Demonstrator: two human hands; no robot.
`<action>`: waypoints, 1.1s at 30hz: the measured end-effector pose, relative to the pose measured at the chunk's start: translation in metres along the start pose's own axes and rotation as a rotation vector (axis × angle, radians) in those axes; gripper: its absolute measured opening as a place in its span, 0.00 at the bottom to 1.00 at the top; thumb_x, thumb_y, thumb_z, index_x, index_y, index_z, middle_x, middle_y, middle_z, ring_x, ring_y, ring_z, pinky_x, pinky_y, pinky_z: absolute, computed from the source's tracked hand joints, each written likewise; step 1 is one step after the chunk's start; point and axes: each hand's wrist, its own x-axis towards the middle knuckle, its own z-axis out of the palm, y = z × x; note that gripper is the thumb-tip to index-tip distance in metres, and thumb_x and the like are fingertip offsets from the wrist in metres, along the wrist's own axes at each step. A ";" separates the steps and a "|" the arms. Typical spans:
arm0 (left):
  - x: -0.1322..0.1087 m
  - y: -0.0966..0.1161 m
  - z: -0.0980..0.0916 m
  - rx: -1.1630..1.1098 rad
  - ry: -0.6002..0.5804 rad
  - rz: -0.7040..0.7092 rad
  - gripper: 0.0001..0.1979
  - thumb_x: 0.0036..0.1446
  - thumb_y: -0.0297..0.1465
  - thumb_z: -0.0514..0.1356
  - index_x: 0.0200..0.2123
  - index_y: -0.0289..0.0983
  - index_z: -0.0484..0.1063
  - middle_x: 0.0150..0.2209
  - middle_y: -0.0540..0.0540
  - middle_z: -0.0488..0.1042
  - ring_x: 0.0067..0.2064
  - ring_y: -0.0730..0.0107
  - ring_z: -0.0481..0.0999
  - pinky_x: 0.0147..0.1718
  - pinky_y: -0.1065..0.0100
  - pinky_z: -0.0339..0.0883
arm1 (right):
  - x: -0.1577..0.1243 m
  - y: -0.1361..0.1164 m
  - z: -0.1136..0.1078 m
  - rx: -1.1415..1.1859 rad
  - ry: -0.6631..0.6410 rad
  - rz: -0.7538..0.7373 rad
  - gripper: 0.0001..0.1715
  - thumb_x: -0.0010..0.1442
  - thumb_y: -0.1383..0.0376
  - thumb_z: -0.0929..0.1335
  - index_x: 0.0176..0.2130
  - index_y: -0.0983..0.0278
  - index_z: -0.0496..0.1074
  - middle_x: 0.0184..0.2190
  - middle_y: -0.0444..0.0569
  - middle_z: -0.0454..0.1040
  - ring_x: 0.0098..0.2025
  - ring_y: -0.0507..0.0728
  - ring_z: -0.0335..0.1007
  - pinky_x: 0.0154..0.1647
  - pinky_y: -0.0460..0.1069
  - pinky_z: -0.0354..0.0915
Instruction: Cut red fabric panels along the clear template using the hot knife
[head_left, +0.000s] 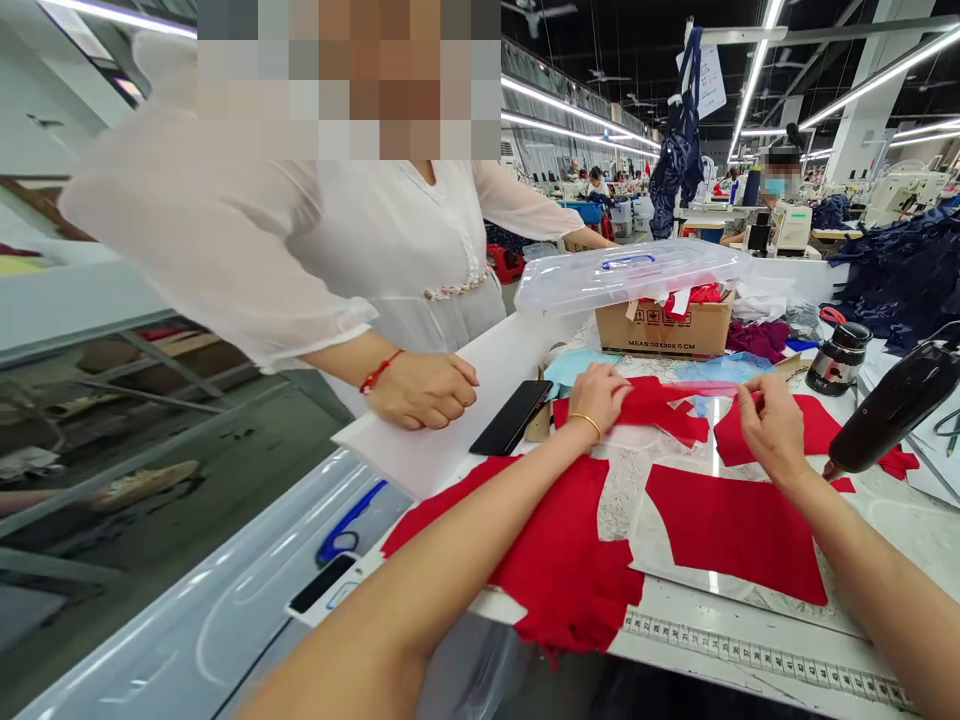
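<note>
Item one, in hand: a narrow pink strip [701, 389], stretched above the bench [675, 660] between the person's two hands, near the cardboard box [664, 335].

Right hand [776, 425]: thumb and forefinger pressed together, pinching the strip's right end.

Left hand [598, 400]: fingers bent down at a red fabric piece [649, 405] near the strip's other end; whether they pinch or merely press, cannot tell.

Done, as far as shown: red fabric lies in shaped pieces. One red panel [739, 530] rests flat at the front; another red panel [817, 428] lies beyond it, beside the right hand. A heap of red fabric [562, 540] lies under the left forearm, its lower end over the bench edge.

Left, by judgement: the handling of the strip seems midway, since both hands are occupied with it. The two panels lie loose and apart, with no visible join; whether the strip is attached to the piece at the left hand, cannot tell.

Also present: black smartphone [511, 418]; black jar [840, 358]; measuring tape [750, 653] along the front edge; clear plastic lid [637, 275] above the box; a co-worker's fist [424, 390] by the phone.
</note>
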 end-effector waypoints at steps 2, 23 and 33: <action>-0.006 -0.008 -0.021 -0.003 0.016 0.000 0.10 0.65 0.28 0.60 0.31 0.39 0.80 0.35 0.44 0.74 0.44 0.55 0.71 0.49 0.54 0.67 | -0.006 0.004 -0.016 0.079 0.032 0.011 0.12 0.66 0.56 0.62 0.35 0.59 0.66 0.28 0.46 0.70 0.29 0.56 0.66 0.32 0.51 0.61; -0.036 0.119 0.043 -0.254 -0.269 0.195 0.11 0.52 0.29 0.74 0.28 0.40 0.73 0.44 0.43 0.78 0.55 0.50 0.71 0.56 0.48 0.66 | -0.064 0.022 -0.093 0.404 -0.025 -0.070 0.22 0.68 0.47 0.65 0.34 0.61 0.68 0.37 0.49 0.75 0.24 0.50 0.68 0.25 0.48 0.69; -0.076 0.121 -0.083 -0.637 -0.725 0.003 0.15 0.55 0.43 0.70 0.28 0.38 0.73 0.28 0.51 0.75 0.31 0.69 0.72 0.33 0.68 0.69 | -0.094 0.045 -0.138 0.170 0.366 -0.268 0.11 0.69 0.59 0.66 0.34 0.58 0.69 0.42 0.53 0.75 0.47 0.63 0.72 0.51 0.63 0.66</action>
